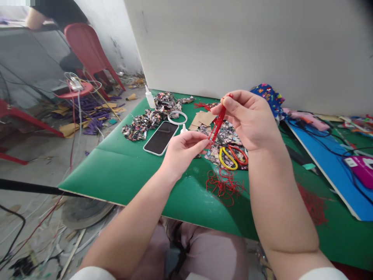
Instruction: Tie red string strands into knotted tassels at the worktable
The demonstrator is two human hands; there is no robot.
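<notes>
A bundle of red threads (219, 121) is stretched at a slant above the table. My right hand (250, 116) pinches its upper end between thumb and fingers. Lower down, my left hand (186, 151) is closed on the bundle's bottom end with thumb and forefinger. Beneath the hands lie scissors (229, 158) with one yellow and one red handle, resting on patterned fabric (214, 153). A loose tangle of red thread (224, 184) sits closer to the table's front edge. Small brown card pieces (201, 119) lie behind my left hand.
On the green table (116, 171) are a phone (161, 137), a white ring (177, 116), a white squeeze bottle (149, 98) and bunched patterned fabric (142, 122). At right lie a blue board (320, 163) and a pink glue gun (309, 118). A person (58, 15) sits by a red chair (90, 50).
</notes>
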